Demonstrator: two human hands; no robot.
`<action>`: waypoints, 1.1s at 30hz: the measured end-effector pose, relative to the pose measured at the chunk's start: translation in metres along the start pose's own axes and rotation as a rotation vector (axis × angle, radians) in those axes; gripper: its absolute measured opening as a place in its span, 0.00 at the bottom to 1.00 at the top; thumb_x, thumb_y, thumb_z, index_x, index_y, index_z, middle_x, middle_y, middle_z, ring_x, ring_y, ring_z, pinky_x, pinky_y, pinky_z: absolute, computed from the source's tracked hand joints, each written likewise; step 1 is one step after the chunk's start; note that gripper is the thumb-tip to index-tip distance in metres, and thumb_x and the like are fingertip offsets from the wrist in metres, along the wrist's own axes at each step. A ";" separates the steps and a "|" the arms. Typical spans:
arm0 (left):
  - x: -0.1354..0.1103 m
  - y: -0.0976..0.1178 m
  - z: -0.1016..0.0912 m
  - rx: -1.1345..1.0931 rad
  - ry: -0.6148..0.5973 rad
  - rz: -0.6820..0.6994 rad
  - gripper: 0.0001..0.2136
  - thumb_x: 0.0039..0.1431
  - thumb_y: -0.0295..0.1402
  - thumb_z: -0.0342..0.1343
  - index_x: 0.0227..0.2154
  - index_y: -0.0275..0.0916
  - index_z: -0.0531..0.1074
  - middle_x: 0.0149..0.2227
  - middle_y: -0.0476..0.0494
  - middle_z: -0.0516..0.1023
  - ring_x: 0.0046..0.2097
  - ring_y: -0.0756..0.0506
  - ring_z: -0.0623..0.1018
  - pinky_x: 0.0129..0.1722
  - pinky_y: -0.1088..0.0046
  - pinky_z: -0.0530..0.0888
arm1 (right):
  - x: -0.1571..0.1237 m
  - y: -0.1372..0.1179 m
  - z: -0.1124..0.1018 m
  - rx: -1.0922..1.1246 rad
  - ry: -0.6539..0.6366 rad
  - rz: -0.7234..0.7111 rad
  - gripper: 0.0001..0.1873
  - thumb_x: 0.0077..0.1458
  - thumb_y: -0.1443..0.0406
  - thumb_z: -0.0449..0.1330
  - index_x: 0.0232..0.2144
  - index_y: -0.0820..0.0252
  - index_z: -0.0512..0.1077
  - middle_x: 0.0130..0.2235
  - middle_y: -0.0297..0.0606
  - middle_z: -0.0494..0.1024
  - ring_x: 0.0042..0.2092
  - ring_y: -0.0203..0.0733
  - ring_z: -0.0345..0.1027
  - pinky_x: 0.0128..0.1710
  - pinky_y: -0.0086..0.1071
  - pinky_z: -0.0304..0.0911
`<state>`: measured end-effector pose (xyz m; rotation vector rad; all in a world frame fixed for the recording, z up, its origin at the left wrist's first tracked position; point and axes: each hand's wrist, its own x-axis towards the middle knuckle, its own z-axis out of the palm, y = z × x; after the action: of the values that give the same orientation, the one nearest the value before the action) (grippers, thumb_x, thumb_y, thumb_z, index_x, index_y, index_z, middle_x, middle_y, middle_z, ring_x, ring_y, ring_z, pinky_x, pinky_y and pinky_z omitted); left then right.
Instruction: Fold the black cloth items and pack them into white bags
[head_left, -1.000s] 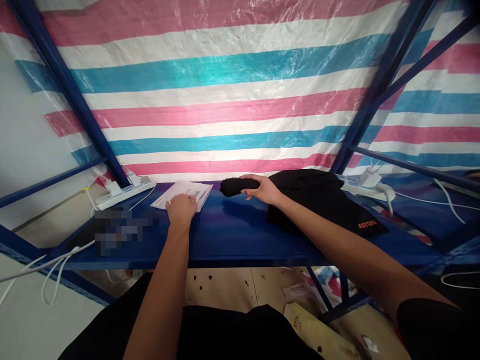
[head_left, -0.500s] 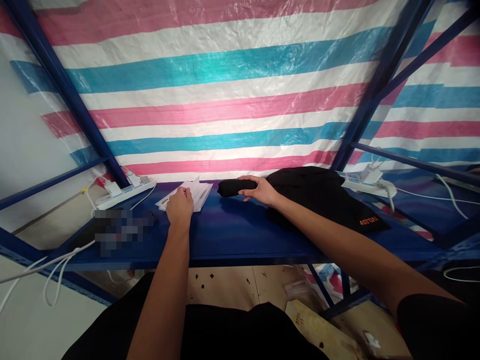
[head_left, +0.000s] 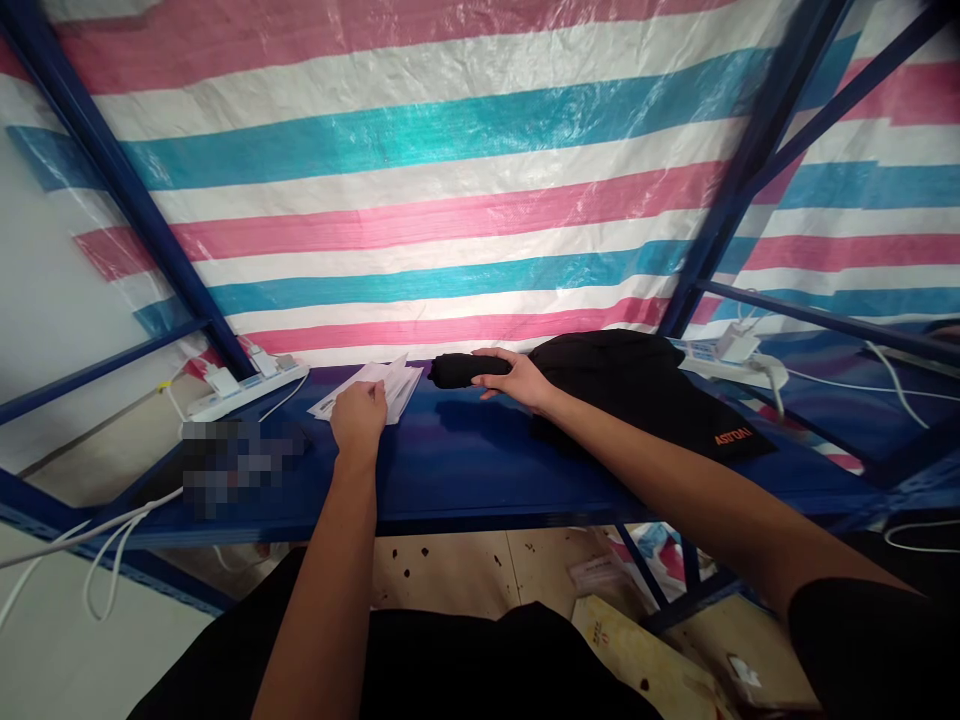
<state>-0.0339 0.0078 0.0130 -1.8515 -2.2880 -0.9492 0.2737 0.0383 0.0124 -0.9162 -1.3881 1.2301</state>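
My right hand (head_left: 514,378) is wrapped round one end of a black cylindrical bundle (head_left: 452,371), which it holds just above the blue shelf (head_left: 465,480); a shadow lies beneath. What the bundle is exactly I cannot make out. On the left, my left hand (head_left: 360,412) is closed over a loose, fanned pile of white papers (head_left: 403,392), with a sheet edge sticking up by its fingers. Behind my right wrist lies a folded black cloth item (head_left: 607,365) with orange lettering, perhaps a garment.
White power strips (head_left: 247,388) with plugs lie at the left and on the right (head_left: 742,362). A blurred-out patch (head_left: 240,470) covers something on the shelf's left. White cables (head_left: 112,530) hang over the left front edge. Blue posts frame a striped tarp (head_left: 450,210). Cardboard boxes (head_left: 645,650) stand below.
My right hand has raised the black bundle slightly, and its shadow sits farther below it. My left hand stays on the papers. The view has shifted a little.
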 end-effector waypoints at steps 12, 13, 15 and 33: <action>-0.003 0.010 0.023 -0.183 0.113 0.384 0.30 0.57 0.20 0.56 0.64 0.39 0.69 0.66 0.35 0.73 0.65 0.35 0.76 0.64 0.57 0.74 | -0.010 -0.012 0.011 0.242 -0.216 0.049 0.36 0.53 0.63 0.80 0.62 0.55 0.75 0.49 0.45 0.87 0.46 0.52 0.87 0.37 0.30 0.84; -0.005 0.014 0.025 -0.209 0.092 0.445 0.33 0.56 0.20 0.56 0.66 0.39 0.67 0.68 0.35 0.72 0.67 0.35 0.75 0.65 0.56 0.74 | -0.010 -0.010 0.013 0.195 -0.226 0.026 0.36 0.54 0.63 0.79 0.62 0.55 0.74 0.49 0.45 0.87 0.46 0.52 0.87 0.38 0.33 0.85; -0.009 0.022 0.027 -0.243 0.039 0.519 0.37 0.54 0.20 0.57 0.69 0.40 0.64 0.69 0.34 0.71 0.67 0.34 0.74 0.66 0.55 0.74 | -0.009 -0.007 0.015 0.028 -0.204 -0.084 0.34 0.54 0.61 0.78 0.61 0.54 0.76 0.49 0.43 0.86 0.45 0.52 0.86 0.40 0.39 0.86; -0.008 0.025 0.022 -0.278 -0.051 0.865 0.38 0.69 0.33 0.60 0.78 0.45 0.53 0.73 0.36 0.68 0.71 0.33 0.70 0.72 0.51 0.67 | -0.018 -0.031 0.012 -1.275 -0.352 -1.005 0.32 0.63 0.79 0.57 0.59 0.44 0.81 0.67 0.29 0.78 0.67 0.52 0.66 0.62 0.47 0.73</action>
<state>-0.0020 0.0134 0.0026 -2.6085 -1.1370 -1.0644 0.2674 0.0131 0.0401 -0.5635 -2.5062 -0.4068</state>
